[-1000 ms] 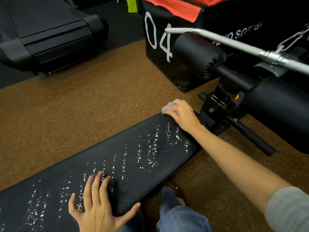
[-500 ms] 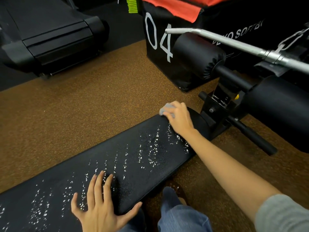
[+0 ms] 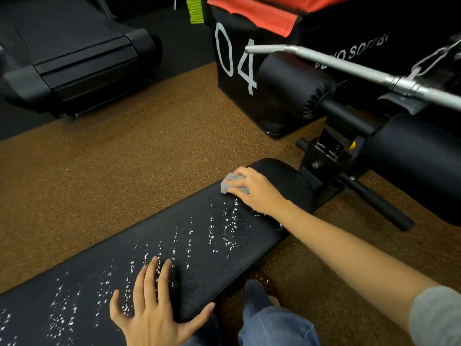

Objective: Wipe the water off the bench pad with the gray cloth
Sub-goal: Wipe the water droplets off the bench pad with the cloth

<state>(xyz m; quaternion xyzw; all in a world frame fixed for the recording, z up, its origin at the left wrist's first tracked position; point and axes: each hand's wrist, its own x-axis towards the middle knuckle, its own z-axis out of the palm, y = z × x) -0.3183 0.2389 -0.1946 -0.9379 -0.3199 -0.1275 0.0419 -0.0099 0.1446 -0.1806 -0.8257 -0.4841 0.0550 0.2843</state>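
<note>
The long black bench pad (image 3: 197,278) runs from lower left to the upper right, speckled with white water drops (image 3: 224,228) in rows. At its far end my right hand (image 3: 257,191) grips a bunched gray cloth (image 3: 230,184) and presses it onto the pad; most of the cloth is hidden under the fingers. My left hand (image 3: 154,308) lies flat on the near part of the pad, fingers spread over wet drops, thumb at the pad's front edge.
Past the pad's end stand black roller pads (image 3: 294,88) on a frame with a peg (image 3: 374,198). A chrome bar (image 3: 349,66) crosses above. A black box marked 04 (image 3: 237,61) and a treadmill (image 3: 74,58) stand behind on brown speckled floor. My jeans-clad knee (image 3: 272,325) is below.
My right hand with the cloth has slid a little leftward along the pad's far end. My left hand stays flat on the pad.
</note>
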